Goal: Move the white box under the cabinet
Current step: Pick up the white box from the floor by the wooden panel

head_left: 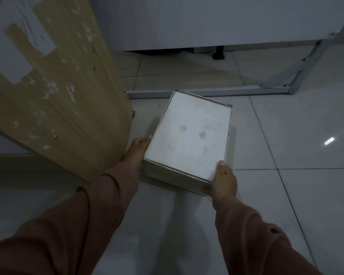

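Observation:
A flat white box with a smudged top and silvery edges is held just above the tiled floor, tilted, in the middle of the view. My left hand grips its left side, fingers partly hidden beneath it. My right hand holds its near right corner, thumb on top. A wooden cabinet with torn white stickers stands right to the left of the box. A white cabinet raised off the floor runs along the back, with a dark gap under it.
A grey metal frame lies on the floor just behind the box and rises at the right. A black foot stands in the gap under the white cabinet. Glossy floor tiles spread to the right and near me.

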Available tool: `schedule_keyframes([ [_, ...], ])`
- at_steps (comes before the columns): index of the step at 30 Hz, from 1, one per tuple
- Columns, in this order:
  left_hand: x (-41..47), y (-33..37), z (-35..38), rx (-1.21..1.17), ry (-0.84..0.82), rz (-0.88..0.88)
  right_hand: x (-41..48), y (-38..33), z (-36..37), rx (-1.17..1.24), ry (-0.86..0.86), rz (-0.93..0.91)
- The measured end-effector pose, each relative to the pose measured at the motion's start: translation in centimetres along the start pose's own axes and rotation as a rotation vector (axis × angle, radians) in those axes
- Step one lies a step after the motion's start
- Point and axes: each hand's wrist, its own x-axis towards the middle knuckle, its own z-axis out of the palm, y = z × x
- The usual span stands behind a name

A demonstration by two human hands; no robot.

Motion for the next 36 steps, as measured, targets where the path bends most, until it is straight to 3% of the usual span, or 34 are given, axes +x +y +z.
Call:
schedule_keyframes([
  [4,-2.0,0.7,0.9,-0.274,-0.228,-0.164,0.9,1.0,-0.6,0.041,-0.005,0.024],
  [7,-2.9,1.1,1.6,-0.337,-0.319,-0.24,1.9,1.9,-0.8,0.037,-0.038,0.017],
  [19,-5.8,4.6,2.3,-0.029,-0.324,-0.433,1.0,-0.6,-3.1,0.161,-0.055,0.124],
  [24,-6.4,3.4,2.7,-0.143,-0.284,-0.335,0.8,-1.5,-4.4,0.196,-0.181,0.177],
  [36,-10.9,4.1,0.8,-0.285,-0.167,-0.295,-1.5,-5.9,-4.2,-0.023,-0.142,0.057],
])
